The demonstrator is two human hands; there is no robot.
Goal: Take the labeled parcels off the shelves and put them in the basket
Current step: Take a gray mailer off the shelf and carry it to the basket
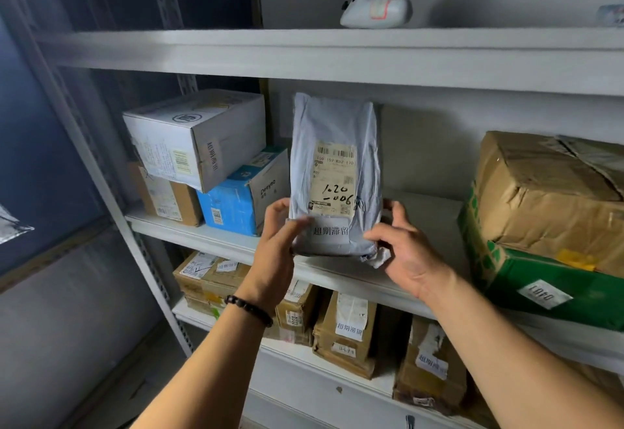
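A grey plastic mailer parcel (334, 125) stands upright on the middle shelf (216, 239), with a beige shipping label marked "1020-006" and a white sticker low on its front. My left hand (278, 243) grips its lower left edge, thumb across the front. My right hand (403, 243) curls round its lower right edge, palm toward me. No basket is in view.
Left of the mailer are a white box (196, 138), a blue box (236, 202) and a brown box (165, 195). To the right a taped brown carton (547, 199) lies on a green one (547, 293). Several labelled cartons fill the lower shelf (344, 327). A white bundle (374, 8) lies on the top shelf.
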